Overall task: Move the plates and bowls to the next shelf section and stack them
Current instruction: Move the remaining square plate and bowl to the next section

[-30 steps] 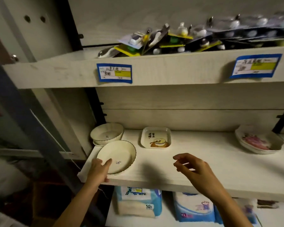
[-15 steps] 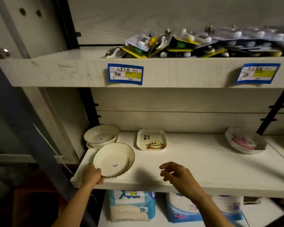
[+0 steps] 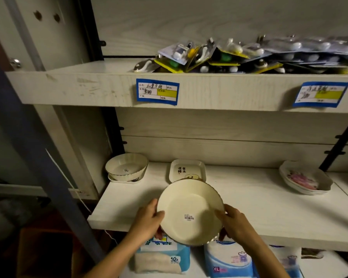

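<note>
Item 1: cream round plate [image 3: 190, 211], dark-trimmed rim, small sticker near its centre. Lifted off the shelf [image 3: 269, 213] and tilted toward me at the near edge, held between both my hands. My left hand [image 3: 148, 221] takes the left rim, thumb on the face and fingers [image 3: 159, 235] curled beneath, clamped on the plate. My right hand [image 3: 234, 223] takes the right rim the same way, closed on the plate.

Item 2: ribbed cream bowl [image 3: 127, 166], far left of the shelf, sitting on a flat plate [image 3: 123, 179] whose edge shows beneath it.

Item 3: square dish [image 3: 187, 169] with printed characters and a picture, far centre, partly hidden behind the held plate.

Item 4: stack of floral dishes [image 3: 304, 178], far right of the shelf, well apart from the rest.

Item 5: upper shelf, carrying a heap of blister-packed goods [image 3: 239, 56]; two blue price labels [image 3: 157, 91] on its front edge.

Item 6: lower level, blue-and-white soft packages [image 3: 165, 255], one marked 52, another XL.
</note>
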